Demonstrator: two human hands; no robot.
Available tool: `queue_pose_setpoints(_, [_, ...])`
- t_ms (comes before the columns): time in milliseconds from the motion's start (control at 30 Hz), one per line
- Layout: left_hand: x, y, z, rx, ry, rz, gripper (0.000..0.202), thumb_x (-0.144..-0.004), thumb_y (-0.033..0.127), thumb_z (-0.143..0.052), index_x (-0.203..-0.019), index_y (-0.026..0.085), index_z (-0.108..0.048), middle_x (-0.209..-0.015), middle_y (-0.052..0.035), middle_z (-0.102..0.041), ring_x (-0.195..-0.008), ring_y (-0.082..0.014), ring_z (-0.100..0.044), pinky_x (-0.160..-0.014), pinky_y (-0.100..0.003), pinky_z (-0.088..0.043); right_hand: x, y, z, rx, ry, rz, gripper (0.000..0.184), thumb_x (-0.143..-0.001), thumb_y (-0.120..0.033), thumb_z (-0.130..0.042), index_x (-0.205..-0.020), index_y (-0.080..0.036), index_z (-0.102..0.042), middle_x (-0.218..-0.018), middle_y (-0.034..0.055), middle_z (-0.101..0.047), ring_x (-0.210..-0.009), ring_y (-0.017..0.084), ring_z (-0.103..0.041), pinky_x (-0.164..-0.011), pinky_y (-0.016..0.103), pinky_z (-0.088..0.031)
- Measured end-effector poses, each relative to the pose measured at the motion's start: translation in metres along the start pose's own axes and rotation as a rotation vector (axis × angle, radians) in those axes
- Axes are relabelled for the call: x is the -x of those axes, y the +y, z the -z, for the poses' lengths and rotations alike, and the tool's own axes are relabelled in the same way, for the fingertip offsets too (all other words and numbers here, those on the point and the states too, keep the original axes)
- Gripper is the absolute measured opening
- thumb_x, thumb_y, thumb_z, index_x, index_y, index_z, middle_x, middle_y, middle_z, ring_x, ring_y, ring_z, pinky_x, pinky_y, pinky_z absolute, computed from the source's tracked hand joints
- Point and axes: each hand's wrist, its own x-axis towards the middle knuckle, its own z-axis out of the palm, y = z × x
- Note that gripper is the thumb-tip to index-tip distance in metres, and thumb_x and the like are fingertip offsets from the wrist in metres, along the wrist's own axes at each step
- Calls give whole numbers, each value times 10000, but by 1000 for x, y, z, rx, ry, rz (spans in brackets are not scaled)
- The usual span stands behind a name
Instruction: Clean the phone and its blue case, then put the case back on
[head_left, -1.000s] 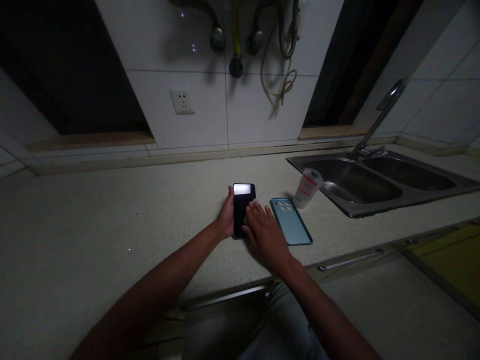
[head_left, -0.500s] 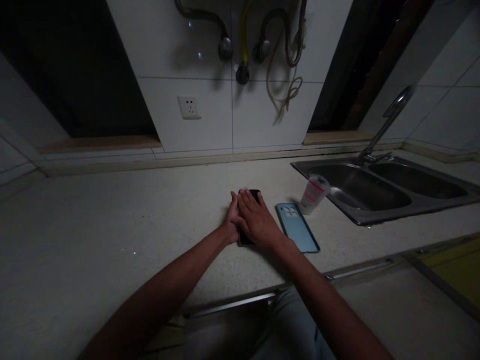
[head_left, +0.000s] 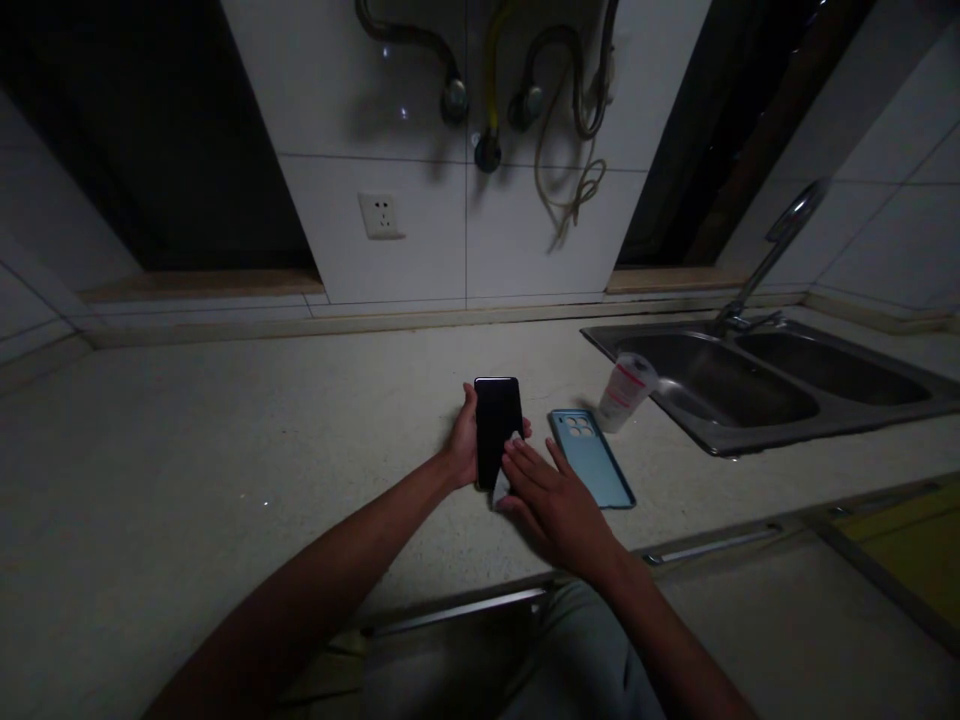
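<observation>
A black phone [head_left: 496,420] lies screen up on the pale countertop [head_left: 225,450]. My left hand [head_left: 463,445] grips its left edge and holds it in place. My right hand [head_left: 551,495] lies flat over the phone's near end, pressing a small white cloth [head_left: 505,470] against the glass. The screen is dark. Just right of my right hand a teal phone case [head_left: 592,455] rests camera cutouts up.
A small white bottle with a red label [head_left: 625,392] leans beside the steel double sink [head_left: 757,375] with its tap [head_left: 780,235]. A wall socket [head_left: 381,213] and hanging hoses [head_left: 525,90] are on the tiled wall. Drawer handles [head_left: 712,540] run below the counter edge.
My right hand slid up over the phone, covering it, then drew back toward me to its near end. The screen's bright reflection at the top is gone.
</observation>
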Motion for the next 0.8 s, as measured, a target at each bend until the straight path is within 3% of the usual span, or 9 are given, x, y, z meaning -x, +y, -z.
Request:
queue_pose_setpoints(200, [0,0,-4,27,87,-4,876,-847,826,-261,-975,93,-723,-862,-152,-736,-823,-257,-704,-831,-363,-535,-13,4,-3,50,26,-91,540,-990,-327,-493,-1467,-85,-421,-1551,190,-376,-1479,300,-291,-1187,584,-273])
queue_pose_setpoints(367, [4,-3,-12,4,36,-35,803,-913,749,-243,-1221,141,-669,-1088,-145,-732,-1098,-281,-665,-1018,-402,-449,-47,8,0,81,66,-163,565,-1010,-353,-431,-1468,-25,-401,-1578,216,-300,-1495,330,-231,-1199,582,-231])
queue_pose_setpoints(533, [4,-4,-11,29,22,-108,701,-916,725,-328,-1321,224,-606,-1198,-100,-702,-1186,-250,-623,-1079,-387,-401,-78,8,7,50,32,-58,567,-1012,-355,-431,-1492,-57,-380,-1577,192,-320,-1498,306,-232,-1214,565,-197])
queue_pose_setpoints(633, [2,-4,-9,51,89,-155,671,-923,706,-341,-1275,211,-626,-1164,-94,-710,-1137,-220,-647,-1045,-338,-426,-80,5,8,10,-8,31,536,-1009,-336,-442,-1488,-99,-403,-1548,174,-387,-1488,288,-270,-1209,578,-205])
queue_pose_setpoints(800, [2,-3,-3,-24,126,-9,801,-846,797,-355,-1020,98,-705,-837,-143,-735,-838,-239,-716,-785,-314,-532,-53,2,8,-15,-11,102,445,-998,-283,-472,-1404,-107,-519,-1472,146,-508,-1437,275,-383,-1206,565,-249])
